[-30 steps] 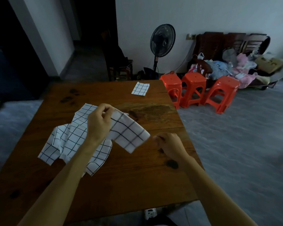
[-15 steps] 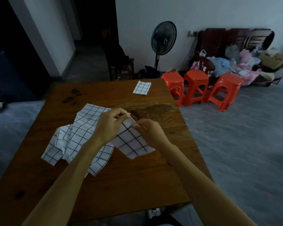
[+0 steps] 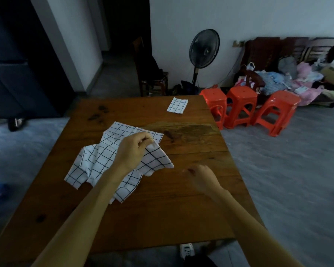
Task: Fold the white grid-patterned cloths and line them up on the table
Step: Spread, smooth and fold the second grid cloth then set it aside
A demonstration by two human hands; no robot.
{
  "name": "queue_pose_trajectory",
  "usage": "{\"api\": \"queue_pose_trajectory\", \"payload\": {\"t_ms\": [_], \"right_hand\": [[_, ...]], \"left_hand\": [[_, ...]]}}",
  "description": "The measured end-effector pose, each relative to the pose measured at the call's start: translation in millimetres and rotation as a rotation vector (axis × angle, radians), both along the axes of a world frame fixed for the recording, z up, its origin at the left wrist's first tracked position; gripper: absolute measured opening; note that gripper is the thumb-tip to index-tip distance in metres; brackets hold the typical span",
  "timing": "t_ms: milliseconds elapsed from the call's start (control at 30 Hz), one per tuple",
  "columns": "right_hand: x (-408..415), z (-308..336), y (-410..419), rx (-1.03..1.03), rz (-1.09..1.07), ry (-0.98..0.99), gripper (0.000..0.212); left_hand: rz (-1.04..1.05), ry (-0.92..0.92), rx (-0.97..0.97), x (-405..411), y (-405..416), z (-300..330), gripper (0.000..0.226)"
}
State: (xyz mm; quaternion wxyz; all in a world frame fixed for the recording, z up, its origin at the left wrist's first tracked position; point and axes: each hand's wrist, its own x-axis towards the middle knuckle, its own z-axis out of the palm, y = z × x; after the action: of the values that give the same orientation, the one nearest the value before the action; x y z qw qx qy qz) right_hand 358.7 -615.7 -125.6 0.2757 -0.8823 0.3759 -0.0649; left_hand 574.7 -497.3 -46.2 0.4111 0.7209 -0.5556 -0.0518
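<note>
**Left hand pinching, right hand free**

The left hand is raised, forearm reaching in from the lower left, thumb and fingertips pinched on the white black-grid cloth. The right hand hovers low, loosely curled, knuckles up, touching nothing; its bare forearm runs in from the lower right.

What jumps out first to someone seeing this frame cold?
The white grid cloth pinched up by the left hand at mid-table, above a loose pile of grid cloths on the wooden table. The right hand hovers empty beside it. Next, the three orange stools on the floor off the table's far right corner, and one folded cloth lying alone near the far edge.
</note>
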Motion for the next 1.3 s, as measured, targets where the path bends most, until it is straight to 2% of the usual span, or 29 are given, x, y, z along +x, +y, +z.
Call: {"api": "queue_pose_trajectory", "payload": {"t_ms": [33, 100, 133, 233, 333, 500, 667, 767, 900, 1067, 1300], "right_hand": [[1.3, 4.6, 6.4, 0.018, -0.023, -0.078, 0.008], [9.1, 18.4, 19.9, 0.016, -0.012, -0.220, 0.034], [11.6, 25.1, 27.0, 0.022, 0.007, -0.261, 0.039], [5.9, 37.4, 43.8, -0.044, 0.026, -0.295, 0.014], [-20.5, 32.7, 46.2, 0.026, -0.087, -0.353, 0.016], [-77.5, 43.5, 40.5, 0.342, -0.283, -0.600, 0.012], [-135.1, 38.1, 32.0, 0.443, -0.402, -0.694, 0.013], [-183.1, 33.4, 23.1, 0.494, -0.481, -0.759, 0.007], [-270.2, 23.4, 5.1, 0.540, -0.534, -0.835, 0.010], [-391.6, 22.2, -22.0, 0.473, -0.599, -0.869, 0.013], [-508.6, 24.9, -61.7, 0.479, -0.698, -0.945, 0.021]], "left_hand": [[-0.026, 0.000, 0.026, -4.1, 2.3, -1.6, 0.010], [-0.093, 0.004, 0.069, -19.7, 4.8, -4.9, 0.009], [-0.131, 0.010, 0.078, -29.8, 5.2, -6.5, 0.008], [-0.218, 0.006, 0.072, -59.5, 6.6, -9.6, 0.008], [-0.207, -0.060, 0.108, -73.9, 9.6, -17.5, 0.017], [-0.190, 0.287, 0.162, -102.1, 13.3, -38.9, 0.029], [-0.208, 0.604, 0.154, -170.7, -3.8, -43.6, 0.018], [-0.205, 0.709, 0.120, -223.7, -22.0, -41.8, 0.013], [-0.222, 0.724, 0.109, -310.9, -54.4, -45.3, 0.009], [-0.275, 0.828, 0.129, -436.7, -89.6, -51.6, 0.013], [-0.277, 0.785, 0.188, -558.3, -148.8, -52.6, 0.022]]}}
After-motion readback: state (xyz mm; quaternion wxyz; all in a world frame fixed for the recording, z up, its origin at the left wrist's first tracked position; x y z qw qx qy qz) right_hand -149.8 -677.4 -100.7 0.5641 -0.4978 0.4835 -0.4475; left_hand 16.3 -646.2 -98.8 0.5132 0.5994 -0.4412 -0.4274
